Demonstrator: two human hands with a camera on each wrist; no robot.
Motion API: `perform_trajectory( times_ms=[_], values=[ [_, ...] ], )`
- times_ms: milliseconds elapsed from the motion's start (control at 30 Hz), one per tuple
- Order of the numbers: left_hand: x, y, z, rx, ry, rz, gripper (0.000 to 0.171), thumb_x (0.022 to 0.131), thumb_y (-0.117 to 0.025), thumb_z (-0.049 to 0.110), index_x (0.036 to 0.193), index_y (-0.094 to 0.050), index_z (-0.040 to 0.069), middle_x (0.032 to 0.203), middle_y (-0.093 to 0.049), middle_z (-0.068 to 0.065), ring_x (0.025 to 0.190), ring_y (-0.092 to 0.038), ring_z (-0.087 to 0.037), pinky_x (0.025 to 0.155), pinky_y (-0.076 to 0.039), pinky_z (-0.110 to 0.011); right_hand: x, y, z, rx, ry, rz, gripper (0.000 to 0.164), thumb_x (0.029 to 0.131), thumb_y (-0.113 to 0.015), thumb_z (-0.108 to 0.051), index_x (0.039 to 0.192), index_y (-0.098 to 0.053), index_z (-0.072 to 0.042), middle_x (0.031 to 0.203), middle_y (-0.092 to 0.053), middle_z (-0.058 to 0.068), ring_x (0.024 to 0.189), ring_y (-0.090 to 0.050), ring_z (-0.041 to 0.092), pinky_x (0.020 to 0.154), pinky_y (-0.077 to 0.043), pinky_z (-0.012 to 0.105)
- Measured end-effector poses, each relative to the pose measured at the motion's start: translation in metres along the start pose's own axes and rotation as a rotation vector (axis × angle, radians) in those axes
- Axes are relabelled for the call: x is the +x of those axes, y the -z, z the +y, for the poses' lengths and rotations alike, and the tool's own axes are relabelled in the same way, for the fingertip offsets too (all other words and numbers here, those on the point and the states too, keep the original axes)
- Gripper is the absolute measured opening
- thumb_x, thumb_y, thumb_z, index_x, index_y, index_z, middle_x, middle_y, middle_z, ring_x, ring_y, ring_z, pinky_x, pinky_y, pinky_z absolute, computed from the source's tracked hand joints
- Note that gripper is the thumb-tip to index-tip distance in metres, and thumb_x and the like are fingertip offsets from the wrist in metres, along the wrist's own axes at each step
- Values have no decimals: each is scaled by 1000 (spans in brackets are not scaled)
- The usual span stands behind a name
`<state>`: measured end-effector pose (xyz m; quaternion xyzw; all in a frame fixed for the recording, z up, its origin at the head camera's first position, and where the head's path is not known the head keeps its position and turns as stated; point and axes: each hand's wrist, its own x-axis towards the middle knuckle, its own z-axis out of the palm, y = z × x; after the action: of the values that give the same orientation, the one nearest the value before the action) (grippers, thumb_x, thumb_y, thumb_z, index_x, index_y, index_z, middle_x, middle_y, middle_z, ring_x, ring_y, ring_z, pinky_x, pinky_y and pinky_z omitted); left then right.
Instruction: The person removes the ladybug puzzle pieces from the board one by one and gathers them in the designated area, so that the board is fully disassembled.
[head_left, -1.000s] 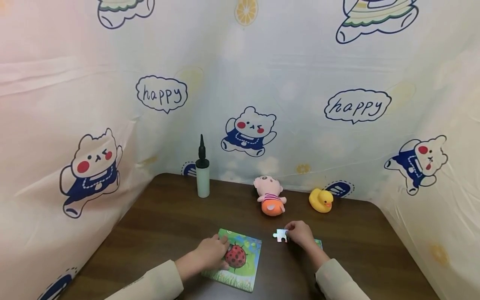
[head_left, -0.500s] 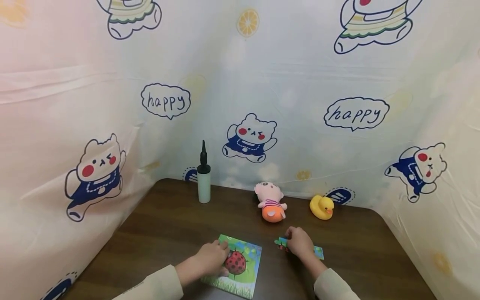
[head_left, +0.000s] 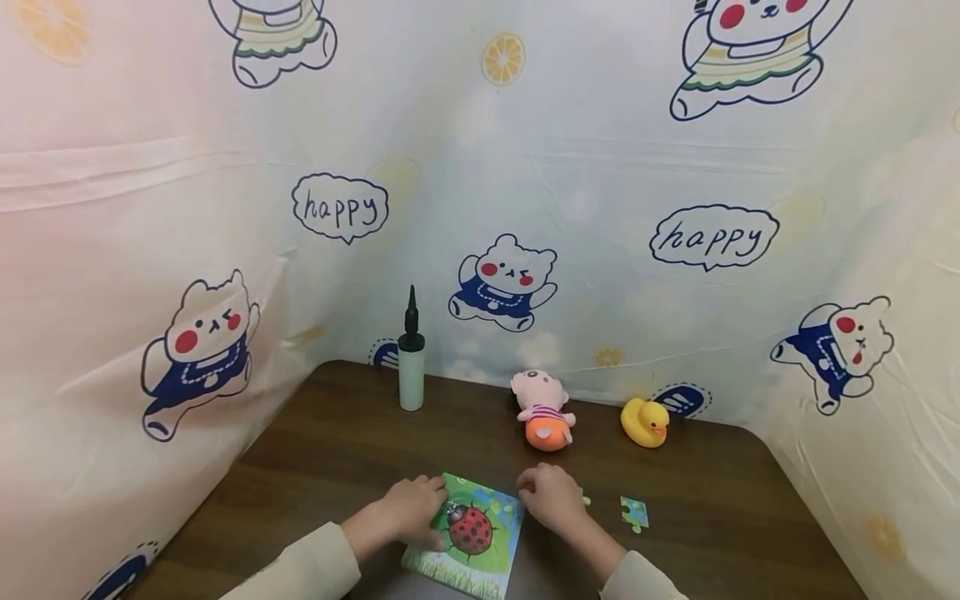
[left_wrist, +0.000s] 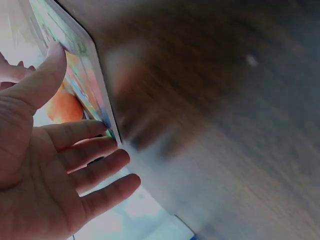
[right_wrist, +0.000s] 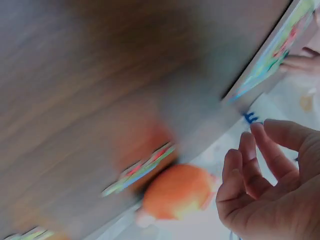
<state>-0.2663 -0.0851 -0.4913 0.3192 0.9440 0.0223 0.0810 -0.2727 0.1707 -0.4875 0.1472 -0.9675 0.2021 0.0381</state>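
Observation:
A square ladybug jigsaw puzzle [head_left: 471,533] lies flat on the dark wooden table. My left hand [head_left: 411,510] rests at its left edge; in the left wrist view its fingers [left_wrist: 102,172] are straight and spread, thumb over the board. Near the upper right corner of the puzzle, my right hand [head_left: 553,500] hovers with loosely bent fingers and nothing in them. To the right lies a loose puzzle piece [head_left: 634,513], picture side up. Another piece [right_wrist: 142,171] lies picture side up beyond my right hand, mostly hidden behind it in the head view.
Behind the puzzle lies a pink plush toy [head_left: 545,412] in orange shorts. A yellow rubber duck [head_left: 645,422] sits to its right, and a pale green hand pump [head_left: 412,371] stands at the back left. A printed cloth [head_left: 600,167] hangs around the table.
My right hand turned a puzzle piece from its white back to its picture side, let it go, and moved left to the puzzle. My left hand's fingers have spread slightly.

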Motion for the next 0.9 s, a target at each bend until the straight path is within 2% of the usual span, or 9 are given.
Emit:
perform_trajectory(
  times_ms=[167,267,467,633,767,900],
  values=[
    [-3,-1,-2,-19,5,9,76,72,-74,52,128,-56,4,136,-49,-13,119,-50,-32,87,-48,-47,2,-15,-22,-11,134,-32,10,78,-71,-19,86,-75,-14,74,-56,-4,65,-50,12,52,-39,28],
    [-5,-3,-2,-19,8,23,78,71,-75,52,129,-55,3,138,-48,-14,121,-49,-32,87,-48,-47,4,-23,-35,-37,157,-49,16,78,-72,-23,91,-75,-13,76,-55,-3,66,-49,12,51,-39,28],
    [-8,-3,-3,-6,19,45,81,71,-74,54,130,-54,1,139,-47,-14,124,-47,-31,87,-48,-47,8,-37,-54,-124,139,-130,28,78,-72,-35,98,-73,-15,82,-55,-2,72,-50,16,58,-44,33],
    [-9,-4,-5,8,33,56,83,70,-74,56,130,-54,2,139,-48,-12,127,-46,-31,87,-48,-49,10,-43,-62,-191,129,-137,37,76,-73,-41,102,-70,-15,83,-53,-2,73,-49,15,62,-43,33],
    [-10,-4,-7,11,43,51,84,70,-74,56,131,-53,2,140,-47,-12,128,-44,-31,87,-47,-50,11,-46,-67,-207,93,-147,46,76,-72,-44,110,-68,-13,85,-52,0,75,-49,16,62,-44,34],
    [-12,-4,-7,20,37,56,84,70,-74,57,131,-54,2,139,-48,-12,128,-44,-31,86,-48,-50,13,-48,-73,-176,54,-171,48,77,-72,-44,111,-67,-10,86,-51,1,74,-50,18,60,-43,36]
  ],
)
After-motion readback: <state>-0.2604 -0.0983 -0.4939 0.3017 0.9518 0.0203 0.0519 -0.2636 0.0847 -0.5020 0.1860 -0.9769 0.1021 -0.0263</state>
